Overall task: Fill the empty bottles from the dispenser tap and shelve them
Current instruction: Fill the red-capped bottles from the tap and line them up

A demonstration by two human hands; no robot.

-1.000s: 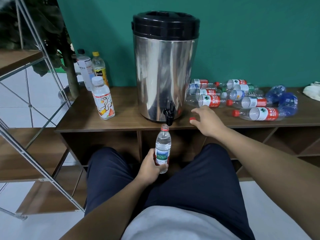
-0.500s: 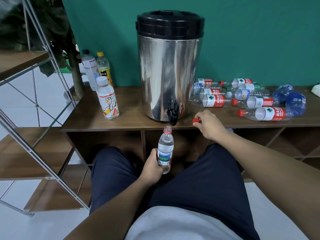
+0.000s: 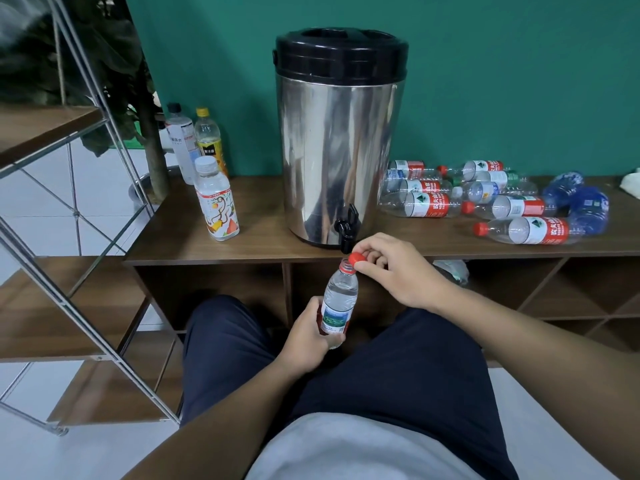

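Below the front edge of the counter [image 3: 242,252], under the tap [image 3: 347,227], a filled bottle [image 3: 338,301] is being gripped upright by the left hand [image 3: 306,336]. A red cap [image 3: 357,259] is being pinched just beside its mouth by the right hand [image 3: 398,271]. Capping is judged in hand; seating and twisting are being called for next.

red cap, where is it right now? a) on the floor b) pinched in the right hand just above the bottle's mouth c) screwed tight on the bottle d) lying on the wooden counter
b: the right hand pinches the red cap at the open neck of the bottle, which the left hand holds upright below the dispenser tap; the cap is not yet seated.
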